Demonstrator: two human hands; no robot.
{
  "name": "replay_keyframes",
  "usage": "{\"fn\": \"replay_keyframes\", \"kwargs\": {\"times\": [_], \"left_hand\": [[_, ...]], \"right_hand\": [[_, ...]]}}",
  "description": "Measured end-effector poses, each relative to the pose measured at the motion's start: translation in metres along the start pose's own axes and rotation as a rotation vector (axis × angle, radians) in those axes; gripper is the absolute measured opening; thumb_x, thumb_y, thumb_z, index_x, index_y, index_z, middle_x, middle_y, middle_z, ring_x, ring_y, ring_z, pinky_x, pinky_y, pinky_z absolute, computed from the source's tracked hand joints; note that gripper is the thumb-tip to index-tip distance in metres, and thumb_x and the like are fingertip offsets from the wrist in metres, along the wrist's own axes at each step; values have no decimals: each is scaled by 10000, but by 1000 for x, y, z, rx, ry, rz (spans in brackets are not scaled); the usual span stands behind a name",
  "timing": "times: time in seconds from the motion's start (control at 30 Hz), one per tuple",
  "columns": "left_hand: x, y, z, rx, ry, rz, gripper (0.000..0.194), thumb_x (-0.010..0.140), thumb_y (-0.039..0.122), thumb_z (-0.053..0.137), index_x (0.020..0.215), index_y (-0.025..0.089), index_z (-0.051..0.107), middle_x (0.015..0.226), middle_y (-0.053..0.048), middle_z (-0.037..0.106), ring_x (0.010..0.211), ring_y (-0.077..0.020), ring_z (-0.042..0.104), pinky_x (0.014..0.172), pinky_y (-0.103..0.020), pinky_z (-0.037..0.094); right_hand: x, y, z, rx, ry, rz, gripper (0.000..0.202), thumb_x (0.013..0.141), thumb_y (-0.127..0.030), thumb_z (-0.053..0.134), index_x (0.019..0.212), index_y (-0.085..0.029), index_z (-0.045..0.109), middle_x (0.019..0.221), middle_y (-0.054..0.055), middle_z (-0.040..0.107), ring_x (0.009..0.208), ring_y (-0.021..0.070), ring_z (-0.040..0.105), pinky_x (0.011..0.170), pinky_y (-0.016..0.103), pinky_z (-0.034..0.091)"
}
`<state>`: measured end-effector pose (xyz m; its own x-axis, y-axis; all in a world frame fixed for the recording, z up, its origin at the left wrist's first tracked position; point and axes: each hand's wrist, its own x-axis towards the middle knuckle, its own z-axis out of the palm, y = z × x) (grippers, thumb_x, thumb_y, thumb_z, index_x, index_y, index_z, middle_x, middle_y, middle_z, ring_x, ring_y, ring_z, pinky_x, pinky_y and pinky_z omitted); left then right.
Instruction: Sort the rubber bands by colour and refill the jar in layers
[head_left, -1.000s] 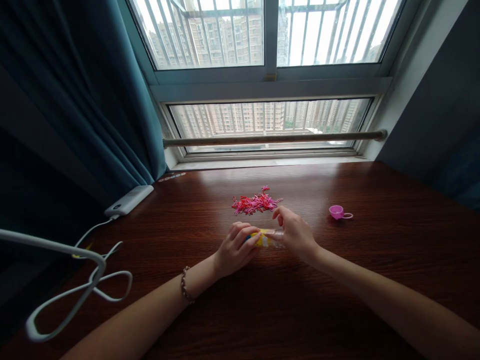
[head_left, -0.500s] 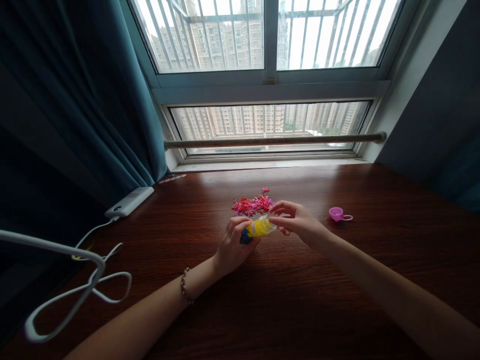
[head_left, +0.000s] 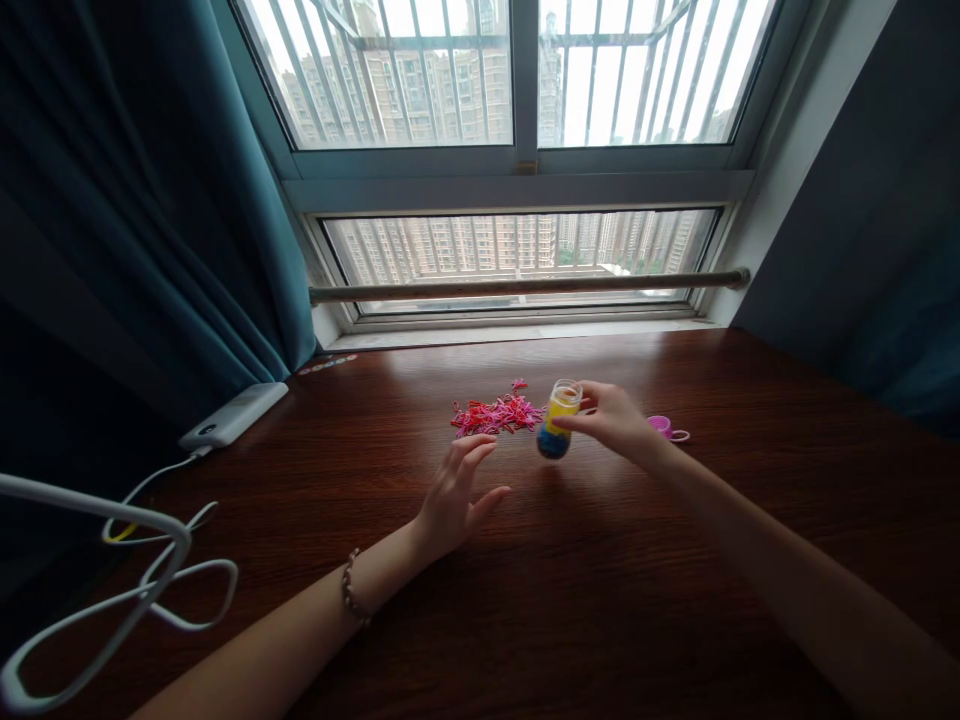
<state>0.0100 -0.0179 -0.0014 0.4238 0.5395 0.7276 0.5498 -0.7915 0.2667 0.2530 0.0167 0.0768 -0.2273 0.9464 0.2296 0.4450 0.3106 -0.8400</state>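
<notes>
My right hand [head_left: 611, 420] grips a small clear bottle [head_left: 559, 420] by its side. Yellow and dark blue contents show through its wall, yellow above blue, and the mouth at the top is uncovered. It stands nearly upright, a little tilted; whether its base touches the table I cannot tell. My left hand [head_left: 456, 500] is empty, thumb and fingers apart, left of the bottle. Just beyond that hand lies a loose pile of pink and red small bands or links [head_left: 495, 412]. A pink cup-shaped cap with a ring [head_left: 661, 427] lies behind my right wrist, partly hidden.
The dark brown wooden table [head_left: 540, 600] reaches to the window sill. On the left are a white power strip or adapter [head_left: 234, 413] and a looping white cable [head_left: 97, 500], near a blue curtain [head_left: 247, 250]. A metal rail [head_left: 525, 289] crosses the window.
The bottle has passed from my left hand to my right, turned upright and moved right. My left hand has let go and opened. The whole view has shifted slightly.
</notes>
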Motion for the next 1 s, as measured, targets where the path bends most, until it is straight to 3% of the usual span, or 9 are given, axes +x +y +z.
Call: {"fn": "replay_keyframes", "kwargs": {"times": [0.13,0.27,0.63,0.87,1.0], "left_hand": [[2,1,1,32,-63,-4,396,776,209,561,1147,192,421,1151,-115,477,1095,-240,440,931,-435,399],[3,2,2,67,-114,31,324,780,181,547,1093,184,463,1145,-108,499,1104,-237,435,942,-429,395],[2,1,2,101,-154,81,276,789,162,519,1062,185,490,1129,-104,521,1106,-241,437,936,-432,399],[0,4,3,98,-147,70,276,785,155,522,1059,179,503,1127,-103,528,1107,-236,438,937,-427,398],[7,-6,-5,72,-85,23,238,782,148,521,1016,191,537,1090,-85,553,1074,-217,471,936,-410,403]], "right_hand": [[17,23,-51,-316,163,93,296,596,-325,699,828,-151,639,784,56,660,724,204,615,627,276,469],[23,40,-75,-483,234,195,339,571,-331,699,845,-151,615,755,57,652,705,211,610,598,269,456],[26,51,-80,-590,252,244,497,564,-348,709,995,-139,577,773,58,627,708,205,593,614,275,446],[28,58,-85,-582,177,283,591,529,-318,742,1057,-138,549,819,77,633,750,238,597,667,314,456],[23,43,-81,-673,242,156,764,522,-356,755,1184,-107,466,980,145,591,923,308,551,790,388,431]]}}
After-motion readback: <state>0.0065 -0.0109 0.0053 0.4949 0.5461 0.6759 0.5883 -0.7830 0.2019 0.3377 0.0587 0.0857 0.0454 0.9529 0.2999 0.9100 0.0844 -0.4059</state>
